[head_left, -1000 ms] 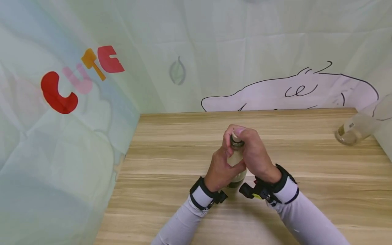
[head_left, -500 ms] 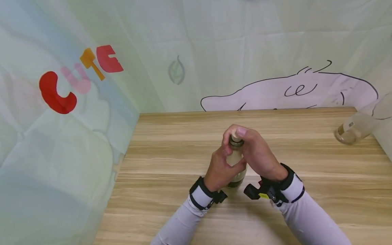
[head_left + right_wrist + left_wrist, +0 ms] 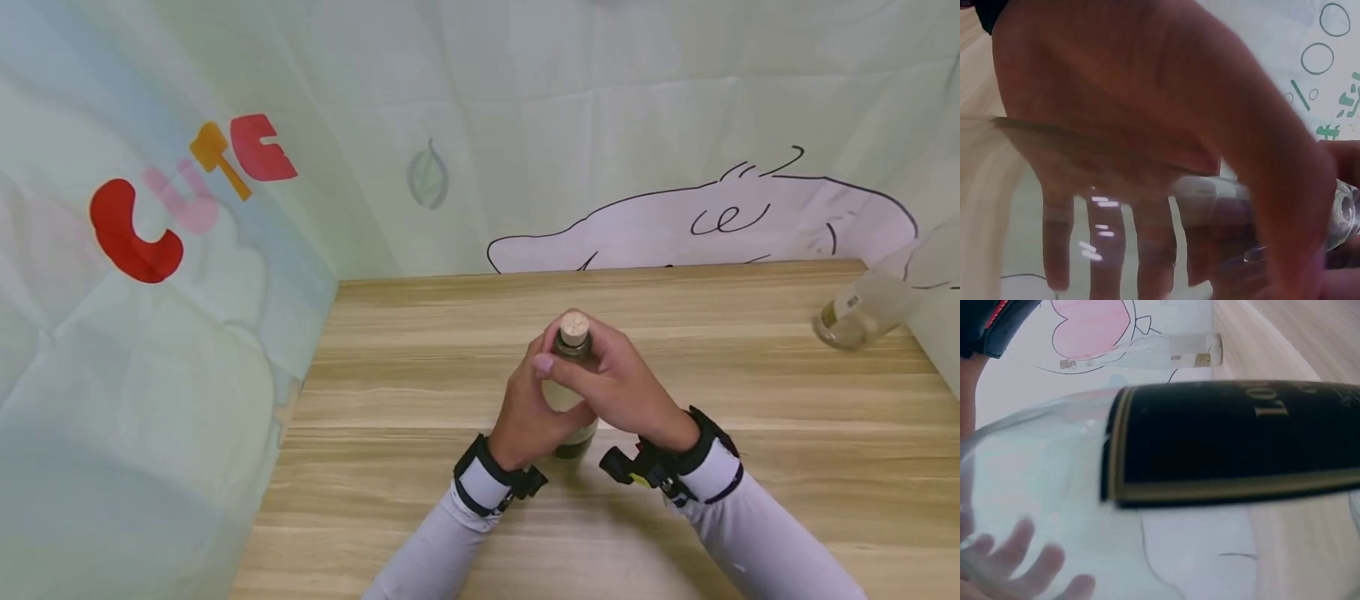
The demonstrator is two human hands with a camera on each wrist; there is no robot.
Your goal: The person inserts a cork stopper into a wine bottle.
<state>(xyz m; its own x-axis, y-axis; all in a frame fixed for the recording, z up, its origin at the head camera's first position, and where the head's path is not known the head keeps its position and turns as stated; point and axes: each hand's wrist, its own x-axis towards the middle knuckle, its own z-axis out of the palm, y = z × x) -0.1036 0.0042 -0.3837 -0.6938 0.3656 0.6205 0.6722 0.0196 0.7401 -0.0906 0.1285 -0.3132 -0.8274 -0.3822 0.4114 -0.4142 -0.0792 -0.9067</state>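
Note:
A clear glass bottle [image 3: 574,440] stands upright on the table, its dark label with gold lettering filling much of the left wrist view. A cork [image 3: 575,328] sits in its mouth with the top exposed. My left hand [image 3: 527,417] holds the bottle's body; in the right wrist view the left hand [image 3: 1166,100] shows large, with fingers visible through the glass. Higher up, my right hand [image 3: 633,390] curls round the bottle just below the mouth, its thumb across the front. Part of the bottle is hidden by both hands.
Another clear bottle [image 3: 843,321] stands at the table's right side, near the fabric wall; in the left wrist view this bottle [image 3: 1147,352] shows a cork. Printed fabric [image 3: 420,100] encloses the wooden table [image 3: 405,350] at the back and sides.
My right thumb has left the cork and come down to the front of the bottle below its mouth, uncovering the cork's top. The left hand keeps its hold.

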